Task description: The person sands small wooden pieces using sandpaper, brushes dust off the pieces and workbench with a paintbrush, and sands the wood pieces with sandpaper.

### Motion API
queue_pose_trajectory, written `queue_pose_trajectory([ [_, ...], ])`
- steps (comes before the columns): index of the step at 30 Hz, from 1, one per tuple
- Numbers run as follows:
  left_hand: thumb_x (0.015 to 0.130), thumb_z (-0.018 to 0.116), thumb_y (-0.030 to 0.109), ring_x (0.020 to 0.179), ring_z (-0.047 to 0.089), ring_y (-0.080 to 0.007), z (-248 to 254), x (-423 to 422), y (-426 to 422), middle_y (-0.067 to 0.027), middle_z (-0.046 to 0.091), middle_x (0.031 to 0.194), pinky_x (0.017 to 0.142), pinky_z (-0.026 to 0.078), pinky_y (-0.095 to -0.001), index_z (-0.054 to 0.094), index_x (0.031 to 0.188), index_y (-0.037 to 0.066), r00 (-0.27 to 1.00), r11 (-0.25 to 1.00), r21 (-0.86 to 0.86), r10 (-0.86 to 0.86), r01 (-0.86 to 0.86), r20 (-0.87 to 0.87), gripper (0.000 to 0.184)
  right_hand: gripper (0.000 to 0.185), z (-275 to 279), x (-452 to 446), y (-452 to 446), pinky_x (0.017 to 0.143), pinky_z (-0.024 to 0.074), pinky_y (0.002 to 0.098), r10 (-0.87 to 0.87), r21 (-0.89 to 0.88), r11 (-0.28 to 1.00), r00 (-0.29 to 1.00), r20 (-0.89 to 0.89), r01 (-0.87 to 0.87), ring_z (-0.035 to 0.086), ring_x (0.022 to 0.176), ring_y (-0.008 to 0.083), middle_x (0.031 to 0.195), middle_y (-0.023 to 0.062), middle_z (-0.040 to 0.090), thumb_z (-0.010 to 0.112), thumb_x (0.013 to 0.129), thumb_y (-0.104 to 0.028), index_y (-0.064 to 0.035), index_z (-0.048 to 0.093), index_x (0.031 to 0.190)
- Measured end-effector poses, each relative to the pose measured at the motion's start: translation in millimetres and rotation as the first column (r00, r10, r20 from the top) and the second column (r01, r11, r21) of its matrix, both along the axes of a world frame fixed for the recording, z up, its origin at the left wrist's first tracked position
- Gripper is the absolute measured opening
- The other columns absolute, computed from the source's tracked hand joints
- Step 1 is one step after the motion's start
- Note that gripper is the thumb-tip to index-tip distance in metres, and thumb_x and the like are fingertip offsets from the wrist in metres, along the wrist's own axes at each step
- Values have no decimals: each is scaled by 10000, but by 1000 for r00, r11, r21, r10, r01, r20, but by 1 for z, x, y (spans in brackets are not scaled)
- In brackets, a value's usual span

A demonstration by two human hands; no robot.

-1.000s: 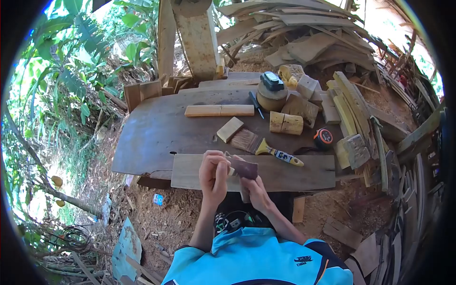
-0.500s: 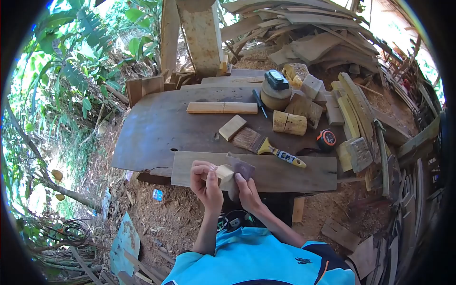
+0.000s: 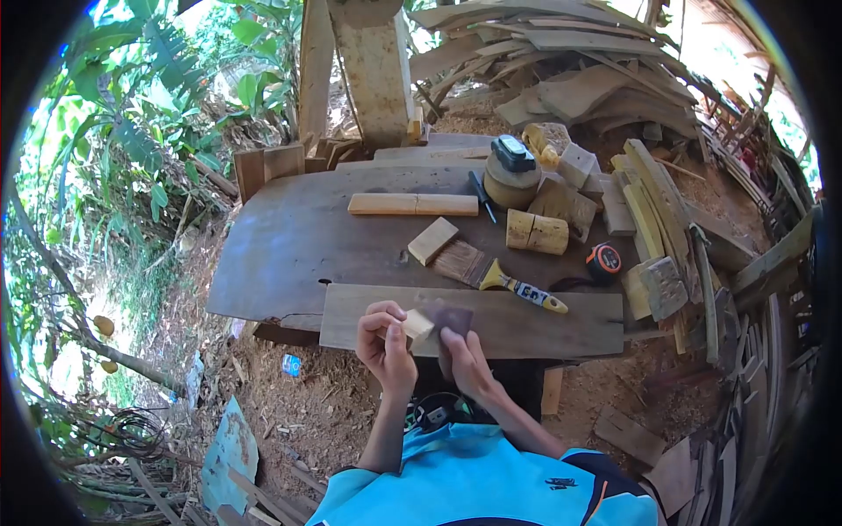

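My left hand (image 3: 386, 345) pinches a small pale wood block (image 3: 417, 325) over the near edge of the plank (image 3: 544, 320). In my right hand (image 3: 465, 358) is a folded piece of brown sandpaper (image 3: 453, 318), gripped between thumb and fingers. The sandpaper lies close against the block's right side; its left corner is blurred. Just beyond my hands, a paintbrush (image 3: 504, 279) with a yellow handle lies on the table, its bristles by another small wood block (image 3: 433, 241).
On the wooden table (image 3: 281, 232) are a split wood strip (image 3: 412, 204), a dark pen-like tool (image 3: 482, 197), a round container with a dark top (image 3: 512, 171), a cut log piece (image 3: 537, 232) and a tape measure (image 3: 603, 260). Stacked boards (image 3: 588, 79) stand behind.
My right hand has shifted slightly, and the sandpaper has turned and moved along the block. My left hand still holds the block. The whole view has shifted a little.
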State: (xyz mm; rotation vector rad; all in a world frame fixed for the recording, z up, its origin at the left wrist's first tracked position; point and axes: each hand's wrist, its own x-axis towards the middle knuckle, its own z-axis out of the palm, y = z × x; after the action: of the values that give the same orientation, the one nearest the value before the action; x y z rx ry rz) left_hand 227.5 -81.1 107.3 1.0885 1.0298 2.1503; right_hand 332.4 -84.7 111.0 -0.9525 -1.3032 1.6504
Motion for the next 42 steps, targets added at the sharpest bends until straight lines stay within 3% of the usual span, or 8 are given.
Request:
queue_pose_trajectory([
  [4, 799, 485, 41, 800, 404, -130, -1, -1, 1, -82, 452, 886, 737, 345, -244, 482, 788, 25, 982, 996, 8, 92, -92, -165, 19, 481, 22, 0, -8, 917, 335, 268, 50, 465, 885, 998, -47, -22, 443, 1092, 171, 1316, 145, 408, 367, 813, -108, 35, 393, 1272],
  [18, 738, 500, 25, 764, 418, -192, 19, -10, 1, -98, 422, 833, 660, 368, -284, 492, 737, 29, 837, 996, -48, 36, -74, -546, 9, 500, 19, 11, 7, 516, 386, 203, 46, 346, 938, 996, -73, -18, 459, 581, 40, 1142, 115, 530, 394, 775, -85, 37, 409, 1259],
  [24, 755, 493, 43, 768, 423, -201, 15, -6, -3, -110, 420, 855, 664, 374, -293, 471, 750, 34, 836, 996, -71, 8, -56, -549, 24, 494, 18, 22, 10, 752, 433, 295, 56, 499, 865, 998, 17, -57, 543, 873, 187, 1219, 176, 489, 421, 745, -60, 43, 443, 1227],
  [29, 784, 464, 47, 781, 426, -209, 14, -5, -5, -122, 417, 861, 675, 372, -292, 445, 768, 28, 841, 996, -76, -5, -42, -542, 31, 525, 29, 26, 14, 1041, 253, 392, 67, 680, 720, 989, 131, -139, 324, 1265, 327, 1276, 205, 434, 431, 709, -48, 56, 436, 1224],
  [32, 803, 419, 53, 786, 412, -194, 8, -5, -1, -118, 396, 880, 698, 364, -289, 419, 845, 29, 843, 997, -50, 29, -67, -536, 48, 516, 36, 20, 0, 1030, 271, 388, 94, 553, 831, 995, -38, -58, 359, 1241, 329, 1262, 204, 449, 419, 716, -53, 54, 442, 1220],
  [35, 811, 385, 67, 796, 389, -174, 9, 2, -4, -107, 370, 901, 735, 350, -288, 380, 915, 38, 984, 984, -157, -111, 89, -136, 109, 532, 14, 12, 1, 1034, 259, 383, 121, 546, 837, 987, -105, -44, 347, 1249, 335, 1264, 209, 446, 395, 717, -43, 55, 420, 1239],
  [37, 815, 372, 71, 805, 376, -163, -1, -1, 3, -101, 357, 914, 750, 343, -286, 364, 933, 45, 982, 997, -78, -26, 12, -186, 121, 551, 2, 11, 7, 1045, 233, 382, 86, -27, 996, 996, -11, -87, 319, 1269, 333, 1297, 209, 411, 382, 711, -35, 57, 400, 1254],
  [42, 831, 386, 144, 826, 372, -158, -8, 0, 7, -102, 369, 907, 775, 336, -289, 357, 918, 52, 987, 997, -20, 77, -81, -143, 131, 604, 21, 3, -12, 1039, 224, 316, 98, 472, 881, 991, -94, -42, 354, 1240, 232, 1297, 183, 418, 400, 697, -53, 53, 343, 1288],
])
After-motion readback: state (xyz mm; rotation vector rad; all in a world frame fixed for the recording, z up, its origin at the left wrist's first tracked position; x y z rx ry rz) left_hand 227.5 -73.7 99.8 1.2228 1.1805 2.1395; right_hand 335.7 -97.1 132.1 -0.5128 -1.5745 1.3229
